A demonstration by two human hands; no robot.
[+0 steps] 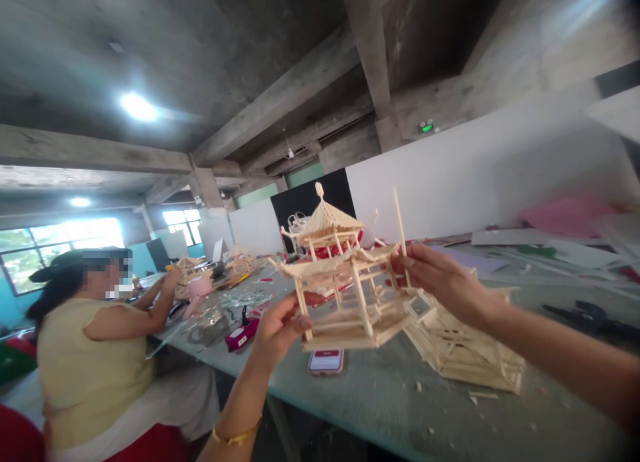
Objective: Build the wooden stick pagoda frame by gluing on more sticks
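Observation:
A two-tiered pavilion model (345, 265) made of pale wooden sticks is held up over the table, its pointed roof topped by a small finial. My left hand (283, 325) grips it by a post at the lower left corner, thumb and fingers closed round the wood. On the other side my right hand (433, 275) has its fingers closed at the roof edge and right post. A thin wooden stick (400, 222) rises by the right fingers; whether they pinch it too, I cannot tell. Behind my right wrist, a second stick model (465, 355) rests on the table.
A phone (326, 362) lies on the table (370, 395) below the pavilion. Left of it are a magenta box (241, 334) and a clear container (210, 322). Dark tools (590, 315) lie at right. A co-worker (100, 342) sits at left, handling something at the table.

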